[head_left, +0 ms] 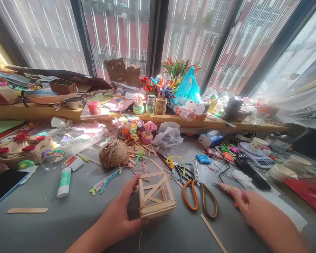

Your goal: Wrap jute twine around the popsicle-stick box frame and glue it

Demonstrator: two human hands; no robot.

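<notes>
My left hand (122,211) grips the left side of a small open-framed box of craft sticks (158,207), fingers at the back corner and thumb at the front. The box rests on the grey table, with a diagonal stick across its top. On the right, my right hand (258,211) is wrapped around a pinkish glue gun (229,189), its nozzle pointing left. Between the hands lie scissors (200,193) with brown handles. One loose craft stick (213,232) lies near the front, another craft stick (27,210) far left.
A ball of twine (113,154), a glue bottle (64,182) and loose sticks lie behind my left hand. A phone (5,186) is at the left edge. A scale (258,156) and paper cups (281,172) stand right. Behind, a cluttered wooden ledge (107,115) runs below windows.
</notes>
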